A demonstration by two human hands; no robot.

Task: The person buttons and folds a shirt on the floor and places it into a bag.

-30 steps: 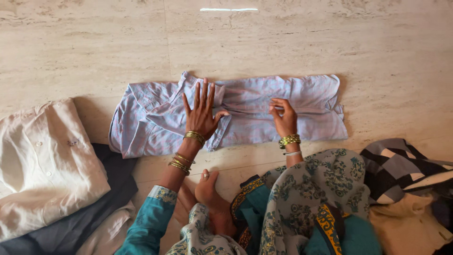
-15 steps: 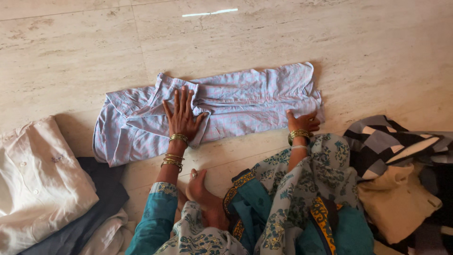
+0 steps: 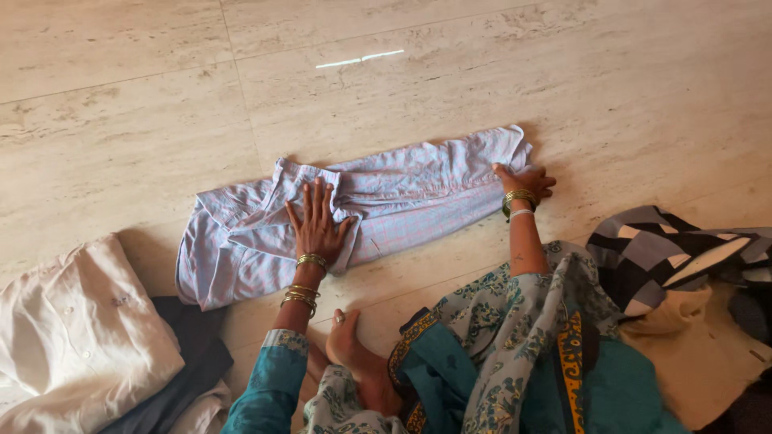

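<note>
A pale lilac checked shirt (image 3: 402, 193) lies folded lengthwise on the beige stone floor (image 3: 161, 104). My left hand (image 3: 316, 225) presses flat on its middle, fingers spread, near the collar. My right hand (image 3: 527, 181) rests at the shirt's right end, fingers touching the edge of the cloth. Both wrists carry gold bangles.
A white shirt (image 3: 76, 337) lies on dark garments (image 3: 193, 362) at the lower left. A black, grey and cream patterned cloth (image 3: 675, 253) sits at the right over a tan cloth (image 3: 700, 354). My bare foot (image 3: 354, 358) and patterned teal clothing (image 3: 515, 354) fill the bottom middle.
My right hand slid from the shirt's middle out to its right end. The left hand stayed pressed on the shirt. The view shifted, so the shirt now lies slanted.
</note>
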